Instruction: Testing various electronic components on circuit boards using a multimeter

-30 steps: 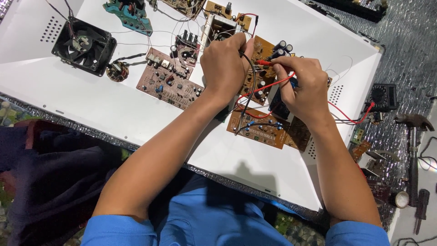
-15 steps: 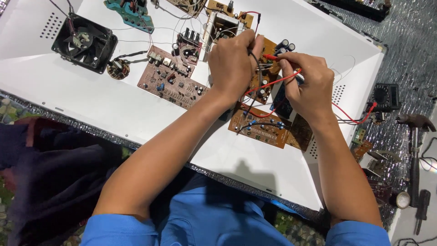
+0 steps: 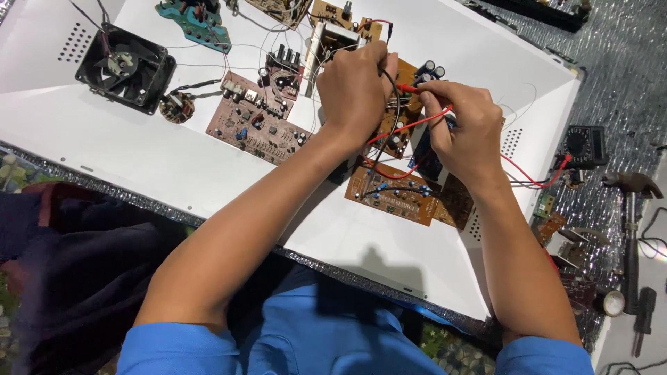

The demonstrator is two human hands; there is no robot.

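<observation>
Here the left hand (image 3: 356, 90) is closed around a thin black test lead (image 3: 390, 114), while the right hand (image 3: 464, 132) pinches a slim red probe (image 3: 411, 89) between thumb and fingertips, its tip down among the parts. Both work over an orange-brown printed circuit board (image 3: 393, 198) lying in a shallow white metal chassis (image 3: 139, 160). A black square cooling fan (image 3: 125, 67) sits well apart to the left, and a small black multimeter (image 3: 582, 144) lies on the silver mat to the right.

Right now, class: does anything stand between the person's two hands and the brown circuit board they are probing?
Nothing visible does. The left hand and right hand, holding the red probe, already rest over the brown circuit board.
</observation>
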